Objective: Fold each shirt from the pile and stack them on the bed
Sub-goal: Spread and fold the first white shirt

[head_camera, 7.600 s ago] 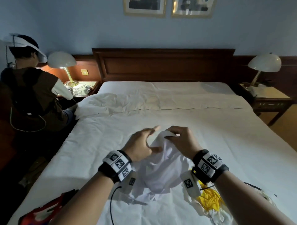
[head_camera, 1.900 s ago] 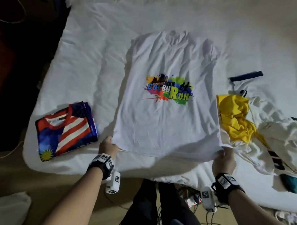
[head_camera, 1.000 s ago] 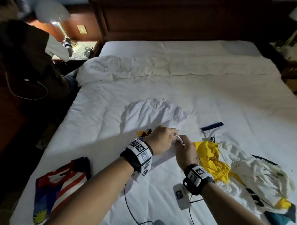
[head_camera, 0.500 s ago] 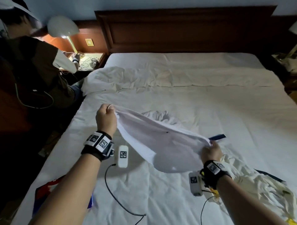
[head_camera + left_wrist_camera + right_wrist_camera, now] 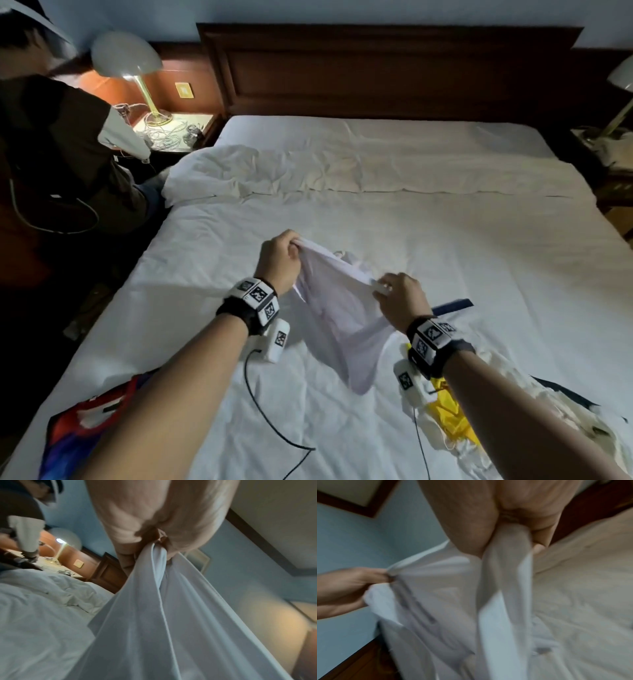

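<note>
Above a wide bed (image 5: 445,240) made up in white sheets, a person holds a white shirt (image 5: 342,322) aloft by one edge. The left hand (image 5: 279,260) has its fingers curled tight round a bunched corner of the cloth at the high end; the left wrist view shows the fabric gathered in that fist and fanning downward from it. The right hand (image 5: 400,296), lower and nearer the person, pinches the same edge between thumb and fingers, and in the right wrist view the cloth spills from that grip in a long fold. Between the two hands the hem runs taut on a slant, and the rest of the shirt hangs below it in a loose pouch whose lowest point drops toward the sheet; whether it touches the sheet cannot be told.

At the near left corner of the bed lies a folded red, white and blue shirt (image 5: 85,428). On the near right sits the pile of unfolded shirts (image 5: 513,411), with a yellow one (image 5: 455,421) just under the right forearm. Beyond the bed's left side, a second person (image 5: 58,147) stands by a lit bedside lamp (image 5: 130,58).
</note>
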A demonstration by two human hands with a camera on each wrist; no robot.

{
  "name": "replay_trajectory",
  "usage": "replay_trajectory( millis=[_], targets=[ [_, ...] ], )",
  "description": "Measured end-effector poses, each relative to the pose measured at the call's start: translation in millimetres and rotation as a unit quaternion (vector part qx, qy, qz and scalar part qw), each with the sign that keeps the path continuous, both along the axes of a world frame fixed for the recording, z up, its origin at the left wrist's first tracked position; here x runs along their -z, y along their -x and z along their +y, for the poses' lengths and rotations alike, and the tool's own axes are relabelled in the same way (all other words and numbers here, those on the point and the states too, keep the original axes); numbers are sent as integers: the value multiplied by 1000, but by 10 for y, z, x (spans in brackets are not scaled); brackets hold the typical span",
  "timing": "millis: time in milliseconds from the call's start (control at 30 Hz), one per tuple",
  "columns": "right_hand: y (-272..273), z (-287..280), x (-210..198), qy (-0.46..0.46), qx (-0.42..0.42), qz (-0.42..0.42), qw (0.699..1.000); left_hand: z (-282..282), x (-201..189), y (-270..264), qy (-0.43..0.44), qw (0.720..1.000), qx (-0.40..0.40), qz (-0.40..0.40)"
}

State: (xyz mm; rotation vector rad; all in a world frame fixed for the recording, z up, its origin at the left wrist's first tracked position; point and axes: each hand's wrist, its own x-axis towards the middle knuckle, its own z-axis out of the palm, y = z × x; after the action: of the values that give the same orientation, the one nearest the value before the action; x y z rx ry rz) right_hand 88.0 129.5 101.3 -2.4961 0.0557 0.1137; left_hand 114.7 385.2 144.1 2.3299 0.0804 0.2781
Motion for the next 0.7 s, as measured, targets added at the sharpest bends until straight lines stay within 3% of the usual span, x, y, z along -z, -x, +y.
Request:
replay_trajectory(
  millis=[67,200,333,533,700],
  targets=[
    [-29,-228,225,-32,83,18,996,171,-67,-130,4,999,-44,-6],
    [-289,-410,187,-160,220,-7,962,384,-152,-543,-17,996,-75,52],
    [-979,-366,-121,-330,208,-59,919,357,-361,-984,-15,993,-74,89],
    [-1650,-105,-1466,-479,185,-205,833,327,-1334,-1372,86,980,-127,-123],
    [-1505,-2,-2156,-473,201,-308,800,326,-1903,-1073,100,949,-118,-273]
  ],
)
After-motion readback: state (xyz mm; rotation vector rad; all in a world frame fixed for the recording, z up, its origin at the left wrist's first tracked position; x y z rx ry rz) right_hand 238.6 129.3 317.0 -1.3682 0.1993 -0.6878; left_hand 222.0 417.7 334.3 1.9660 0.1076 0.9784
